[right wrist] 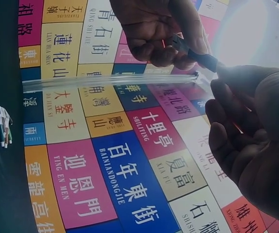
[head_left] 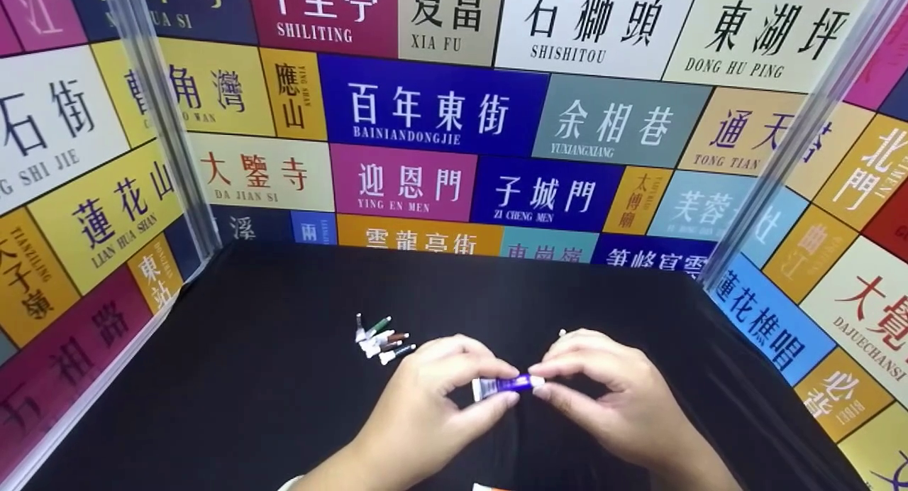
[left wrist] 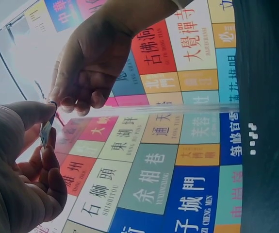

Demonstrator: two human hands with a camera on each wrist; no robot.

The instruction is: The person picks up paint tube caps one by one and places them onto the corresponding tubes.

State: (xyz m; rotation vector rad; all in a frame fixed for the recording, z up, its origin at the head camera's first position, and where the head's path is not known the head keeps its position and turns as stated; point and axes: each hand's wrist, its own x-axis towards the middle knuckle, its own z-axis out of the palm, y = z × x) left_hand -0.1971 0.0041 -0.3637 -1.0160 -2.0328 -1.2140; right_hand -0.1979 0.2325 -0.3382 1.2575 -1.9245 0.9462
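Observation:
Between both hands, above the black tabletop, is a small purple paint tube (head_left: 507, 385) with a white cap (head_left: 538, 382) pointing right. My left hand (head_left: 433, 399) pinches the tube's body between thumb and index finger near its middle. At the other end, my right hand (head_left: 617, 388) pinches the cap with thumb and fingertips, covering part of it. In the right wrist view the tube (right wrist: 202, 59) looks dark against bright light, spanning from one hand's fingertips to the other's.
Several small paint tubes (head_left: 383, 345) lie bunched on the black cloth-covered table (head_left: 284, 321), beyond and left of my left hand. A white tip (head_left: 562, 333) shows behind my right hand. Something white and orange (head_left: 489, 487) is cut off at the bottom edge. Lettered panels (head_left: 433, 108) stand around the table.

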